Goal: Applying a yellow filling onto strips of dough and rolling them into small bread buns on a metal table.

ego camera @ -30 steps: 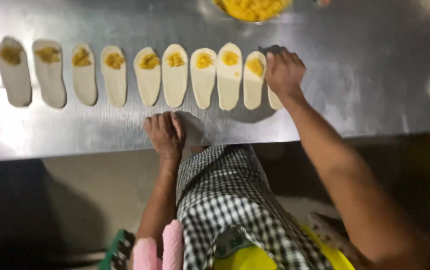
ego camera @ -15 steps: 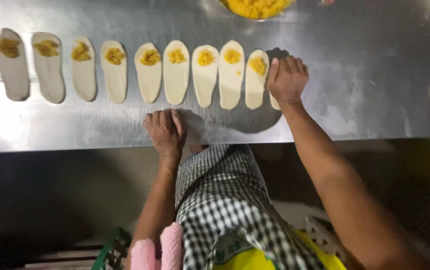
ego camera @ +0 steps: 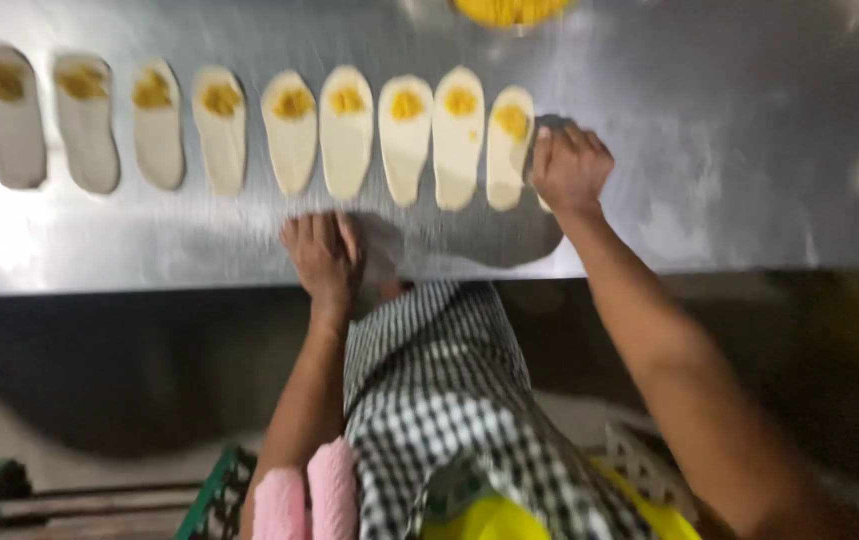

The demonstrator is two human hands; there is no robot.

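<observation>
The right hand (ego camera: 569,165), fingers curled on a dough piece (ego camera: 546,203) at the row's right end, lay far nearer it than the left hand (ego camera: 321,255), spread flat on the table (ego camera: 729,150).

Both arms bare, no sleeves or gloves: left hand (ego camera: 321,255), right hand (ego camera: 569,168). Black-and-white checked apron (ego camera: 449,400) down the front, yellow garment (ego camera: 489,518) under it. Pic blurry, no finer detail.
</observation>
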